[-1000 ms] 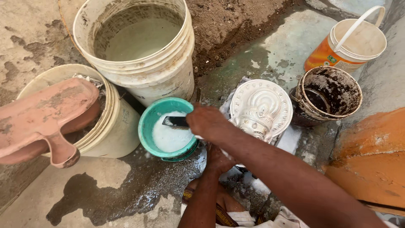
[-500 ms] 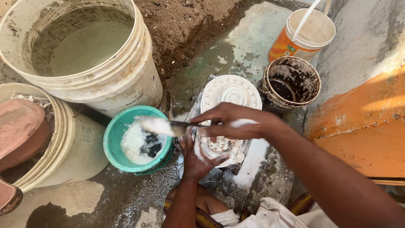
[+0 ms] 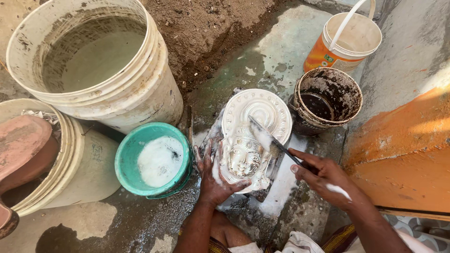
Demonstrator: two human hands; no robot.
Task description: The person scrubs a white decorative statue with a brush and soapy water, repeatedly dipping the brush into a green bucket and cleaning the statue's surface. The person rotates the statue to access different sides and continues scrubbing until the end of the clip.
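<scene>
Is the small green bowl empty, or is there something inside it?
Not empty. The green bowl stands upright on the ground and holds a white, foamy liquid that covers most of its bottom.

Even, shaded daylight is covering the scene; direct sun is striking the orange surface (image 3: 412,140) at right; focus is staying sharp.

Your left hand (image 3: 213,180), streaked with wet white slurry, braces a matt white plaster relief plaque (image 3: 251,136) with an embossed face, while your right hand (image 3: 323,180) holds a dark brush (image 3: 276,140) with a white-coated tip. The small teal plastic bowl (image 3: 152,159) holds glossy white liquid. The large white plastic bucket (image 3: 93,61) looks scuffed and stained, the dark pot (image 3: 328,100) crusted, the concrete floor (image 3: 281,51) rough and damp.
</scene>
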